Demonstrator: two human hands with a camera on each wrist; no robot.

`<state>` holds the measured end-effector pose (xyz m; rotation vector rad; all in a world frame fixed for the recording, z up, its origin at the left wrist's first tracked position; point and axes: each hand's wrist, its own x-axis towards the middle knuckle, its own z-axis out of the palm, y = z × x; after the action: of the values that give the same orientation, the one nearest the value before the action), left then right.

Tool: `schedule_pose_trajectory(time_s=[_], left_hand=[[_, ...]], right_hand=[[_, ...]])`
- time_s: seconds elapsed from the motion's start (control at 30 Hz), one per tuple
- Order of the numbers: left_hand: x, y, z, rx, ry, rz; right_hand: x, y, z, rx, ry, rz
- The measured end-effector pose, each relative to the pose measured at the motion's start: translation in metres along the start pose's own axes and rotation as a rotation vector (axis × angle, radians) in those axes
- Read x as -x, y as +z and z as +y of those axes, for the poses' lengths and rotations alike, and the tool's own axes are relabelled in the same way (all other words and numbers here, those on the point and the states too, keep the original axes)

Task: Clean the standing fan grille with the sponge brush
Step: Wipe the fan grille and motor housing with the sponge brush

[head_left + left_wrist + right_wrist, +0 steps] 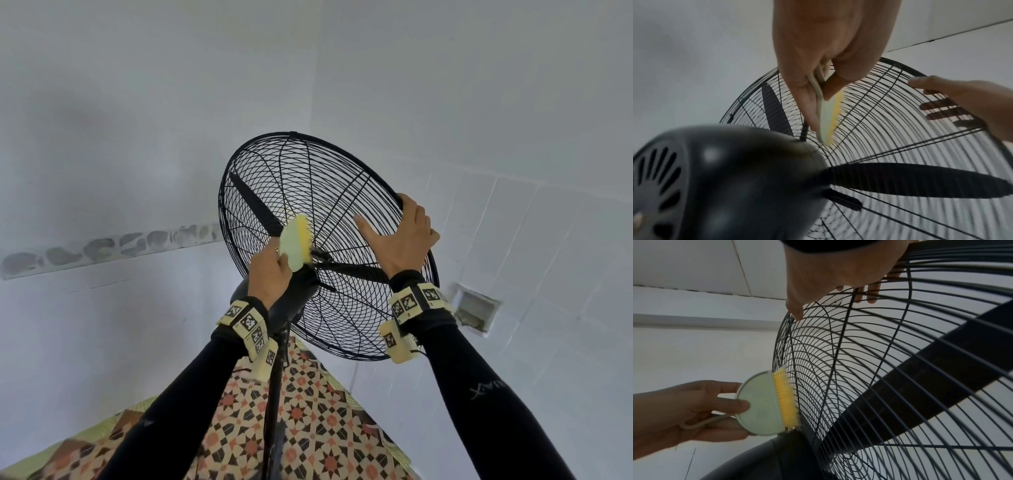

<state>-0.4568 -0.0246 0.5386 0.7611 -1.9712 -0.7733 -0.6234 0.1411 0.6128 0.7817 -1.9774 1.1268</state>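
The round black wire fan grille [329, 219] tilts on its black pole [274, 394]. The right hand [399, 236] clasps the grille's rim. The left hand [269, 274] pinches the pale green, yellow-bristled sponge brush [294, 245], its bristles touching the grille beside the hub.

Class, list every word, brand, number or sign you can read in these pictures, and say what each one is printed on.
Grey print on the right sleeve: upside down and blurred, unreadable.
Square black-and-white code markers on the left wrist band and right wrist band: patterns, no readable words.
Fan grille, sponge brush: no text visible.
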Motion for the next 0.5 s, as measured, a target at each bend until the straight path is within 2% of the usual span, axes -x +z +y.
schedule_pose_trajectory(time_s=[0.07, 0.13, 0.17, 0.3, 0.37, 0.43, 0.5], left_hand=[[-0.009, -0.010, 0.001, -0.012, -0.055, 0.131], [-0.016, -0.014, 0.001, -0.006, -0.087, 0.189], [-0.015, -0.014, 0.004, -0.017, -0.072, 0.168], [0.004, 0.000, 0.011, -0.051, 0.150, 0.021], [0.003, -0.002, 0.010, -0.038, 0.136, 0.064], [-0.003, -0.007, 0.008, -0.013, 0.038, 0.149], [-0.004, -0.009, 0.010, -0.029, 0.033, 0.137]], right_hand=[[0.000, -0.001, 0.000, 0.009, -0.012, -0.003], [0.000, -0.001, -0.003, 0.010, -0.023, -0.002], [0.001, -0.001, -0.004, 0.010, -0.022, -0.001], [0.002, 0.000, -0.001, 0.014, -0.003, 0.027], [0.003, 0.000, 0.000, 0.008, -0.015, 0.037], [0.003, 0.001, -0.001, 0.012, -0.039, 0.040], [0.002, 0.002, -0.003, 0.023, -0.042, 0.042]])
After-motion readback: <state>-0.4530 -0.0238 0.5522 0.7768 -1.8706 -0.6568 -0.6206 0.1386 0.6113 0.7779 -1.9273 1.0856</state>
